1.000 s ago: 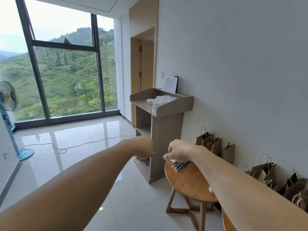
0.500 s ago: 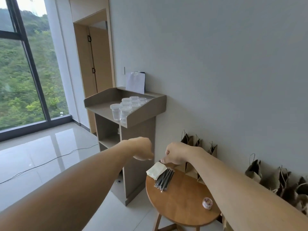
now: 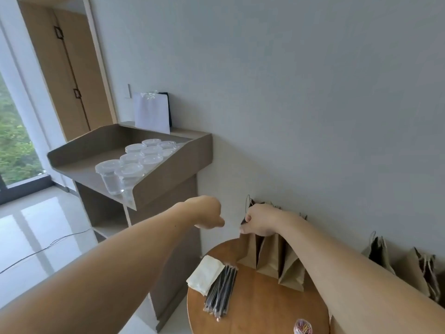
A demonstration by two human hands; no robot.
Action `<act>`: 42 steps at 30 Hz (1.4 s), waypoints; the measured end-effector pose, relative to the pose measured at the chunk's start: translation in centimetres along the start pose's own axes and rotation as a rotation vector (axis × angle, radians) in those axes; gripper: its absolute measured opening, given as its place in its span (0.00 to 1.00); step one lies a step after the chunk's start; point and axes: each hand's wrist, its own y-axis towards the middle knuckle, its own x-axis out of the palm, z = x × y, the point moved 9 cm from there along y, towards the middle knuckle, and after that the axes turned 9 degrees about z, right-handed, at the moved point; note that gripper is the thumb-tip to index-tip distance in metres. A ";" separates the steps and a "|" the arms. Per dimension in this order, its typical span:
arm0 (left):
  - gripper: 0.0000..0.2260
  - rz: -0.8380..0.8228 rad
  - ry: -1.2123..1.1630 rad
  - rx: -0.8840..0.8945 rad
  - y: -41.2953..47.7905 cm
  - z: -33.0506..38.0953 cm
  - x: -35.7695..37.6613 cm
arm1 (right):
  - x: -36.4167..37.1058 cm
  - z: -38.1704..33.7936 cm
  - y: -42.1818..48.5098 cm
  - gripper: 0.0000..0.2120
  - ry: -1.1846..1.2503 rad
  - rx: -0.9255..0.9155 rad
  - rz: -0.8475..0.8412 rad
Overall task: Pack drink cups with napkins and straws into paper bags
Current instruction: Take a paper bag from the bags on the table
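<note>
Packing looks barely begun. The right hand (image 3: 258, 220) is pinched shut on the top edge of a brown paper bag (image 3: 249, 251) standing below it. The left hand (image 3: 207, 213) is a loose, empty fist just beside. Clear lidded plastic cups (image 3: 130, 162) wait up left; white napkins (image 3: 204, 273) and dark wrapped straws (image 3: 221, 290) lie below, untouched. Bag interiors are hidden.

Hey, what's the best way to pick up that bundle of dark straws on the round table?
Probably pinch the straw bundle across its middle from above. It lies flat on the round table with its long axis running toward and away from the person, so fingers can close across its narrow width. Come from its right, open side; the napkin stack touches its left edge.
</note>
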 end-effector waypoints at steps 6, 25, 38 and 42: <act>0.18 -0.072 -0.035 0.131 8.9 1.3 3.8 | 0.6 4.9 5.7 0.20 0.032 0.134 -0.031; 0.14 -0.276 -0.051 0.666 24.8 11.9 13.6 | 7.1 20.0 7.9 0.20 0.228 0.740 0.029; 0.15 -0.307 -0.101 0.534 31.3 17.4 21.7 | 13.8 36.1 15.8 0.19 0.223 0.784 0.155; 0.14 -0.322 -0.099 0.496 32.7 18.8 22.6 | 15.7 38.2 17.3 0.16 0.243 0.761 0.111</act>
